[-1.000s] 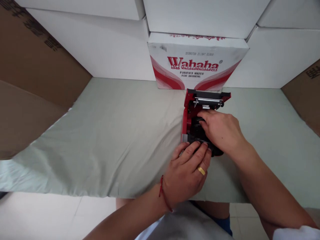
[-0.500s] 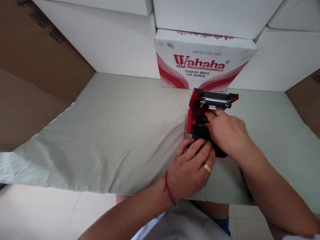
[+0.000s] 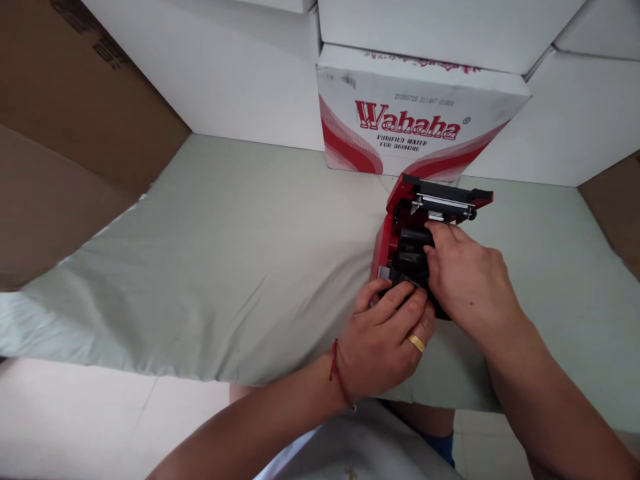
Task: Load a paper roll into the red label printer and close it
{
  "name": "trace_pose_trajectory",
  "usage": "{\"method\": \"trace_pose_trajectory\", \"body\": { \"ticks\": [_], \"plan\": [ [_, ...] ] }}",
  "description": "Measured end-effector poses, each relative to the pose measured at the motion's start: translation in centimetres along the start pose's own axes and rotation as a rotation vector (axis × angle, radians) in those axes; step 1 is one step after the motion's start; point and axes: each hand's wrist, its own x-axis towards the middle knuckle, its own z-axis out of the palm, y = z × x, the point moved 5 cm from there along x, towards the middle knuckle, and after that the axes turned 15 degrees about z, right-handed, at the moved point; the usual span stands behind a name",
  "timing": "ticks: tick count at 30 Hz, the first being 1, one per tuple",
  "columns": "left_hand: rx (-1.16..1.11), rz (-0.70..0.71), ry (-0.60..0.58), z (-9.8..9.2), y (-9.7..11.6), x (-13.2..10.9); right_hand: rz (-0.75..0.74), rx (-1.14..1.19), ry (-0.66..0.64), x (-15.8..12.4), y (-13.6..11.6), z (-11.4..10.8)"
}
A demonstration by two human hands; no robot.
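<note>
A small red and black label printer (image 3: 383,250) stands on the cloth-covered table with its lid (image 3: 445,193) raised, showing a roller on the lid's underside. Black cylindrical parts like a roll (image 3: 413,257) lie in its open compartment. My left hand (image 3: 385,340), with a ring and a red cord at the wrist, grips the printer's near edge with bent fingers. From the right, my right hand (image 3: 467,273) reaches into the compartment. Its thumb and fingers are closed at the right end of the black roll; the fingertips are partly hidden.
Behind the printer, a white and red Wahaha water carton (image 3: 415,120) stands against stacked white boxes (image 3: 210,67). Brown cardboard (image 3: 60,173) rises at the left, with more at the far right. The greenish cloth (image 3: 225,253) is wrinkled and drapes over the table's front edge.
The view has shifted slightly, so the printer and my right hand appear a little farther right. More of the black roll shows between my hands; my left hand keeps its grip.
</note>
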Motion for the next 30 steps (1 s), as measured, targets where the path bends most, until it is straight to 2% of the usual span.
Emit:
{"method": "trace_pose_trajectory", "body": {
  "ticks": [4,12,14,17,19,21,23,24,26,30],
  "plan": [
    [0.006,0.001,0.013,0.2,0.1,-0.1,-0.024,-0.019,-0.033,0.5,0.2,0.3],
    [0.032,0.003,0.009,0.3,0.6,-0.1,-0.066,-0.015,0.013,2.6,0.2,1.0],
    [0.062,0.003,0.014,0.3,0.7,-0.1,-0.105,0.077,0.033,2.4,0.6,1.0],
    [0.092,-0.002,0.006,0.6,0.8,-0.1,-0.230,0.454,0.065,1.0,2.1,0.2],
    [0.099,-0.003,0.006,0.8,0.8,-0.1,-0.209,0.761,0.174,0.1,4.1,-0.8],
    [0.101,-0.006,0.015,1.0,0.9,-0.1,-0.070,1.010,0.401,-0.3,6.7,-1.3],
    [0.104,-0.013,0.024,1.3,1.0,-0.2,0.037,1.180,0.594,0.2,8.8,-0.6],
    [0.107,-0.018,0.029,1.5,1.0,-0.3,0.047,1.242,0.633,0.9,9.3,0.1],
    [0.114,-0.024,0.042,1.8,1.0,-0.5,-0.017,1.327,0.573,2.7,9.5,1.9],
    [0.138,-0.014,0.097,2.3,0.9,-0.9,-0.170,1.393,0.330,5.1,8.3,4.7]
  ]
}}
